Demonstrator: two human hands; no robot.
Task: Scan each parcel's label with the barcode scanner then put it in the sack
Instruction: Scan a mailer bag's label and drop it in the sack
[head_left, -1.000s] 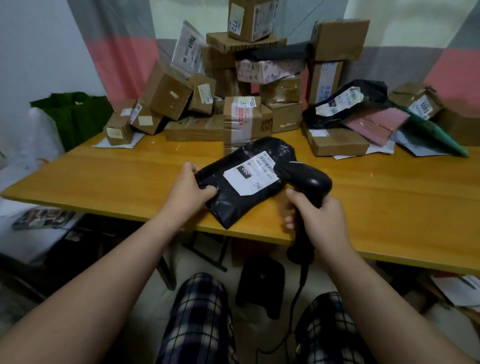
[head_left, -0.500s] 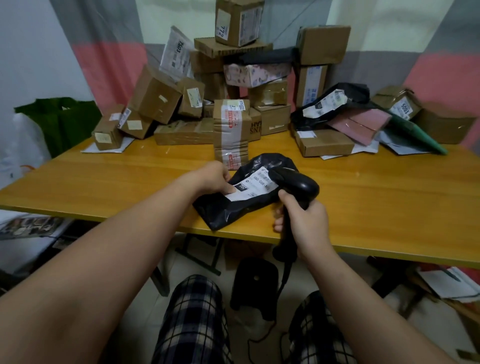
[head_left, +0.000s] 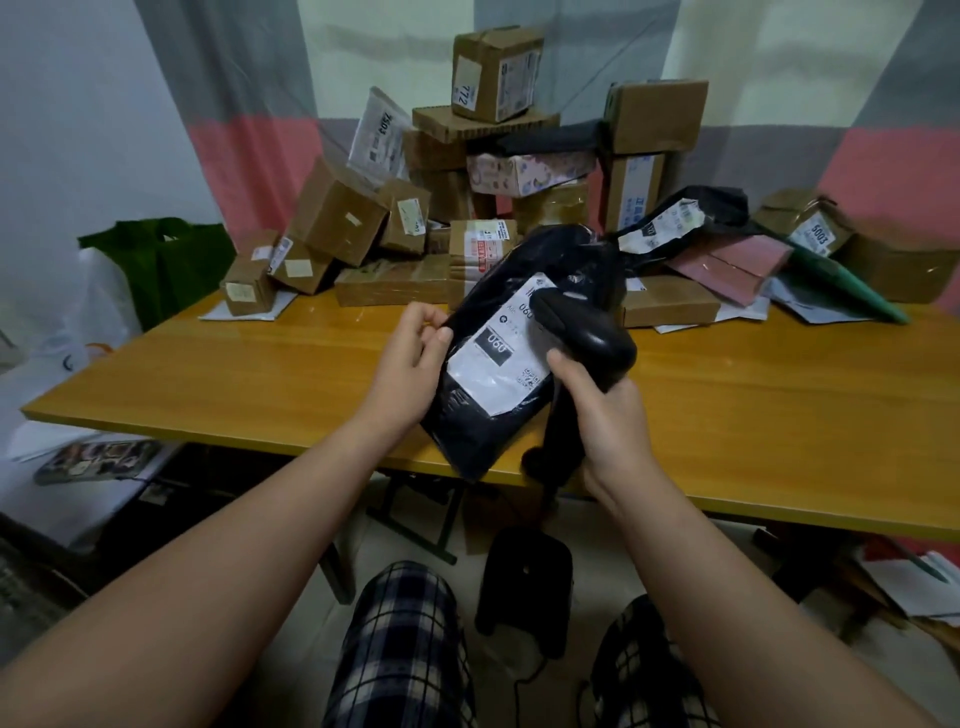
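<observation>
At frame centre our left hand (head_left: 410, 358) pinches the black poly mailer (head_left: 498, 364) by its left edge, tilted up off the wooden table (head_left: 260, 374), while our right hand (head_left: 605, 421) grips the barcode scanner (head_left: 582, 338), its head just over the label (head_left: 498, 358)

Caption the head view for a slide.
Left hand holds a black parcel while the right hand aims the scanner at its label.

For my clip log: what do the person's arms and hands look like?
Left hand and right hand are bare: no gloves, rings or watch visible. Left forearm and right forearm show no sleeves. Dark checked cloth covers the legs.
</observation>
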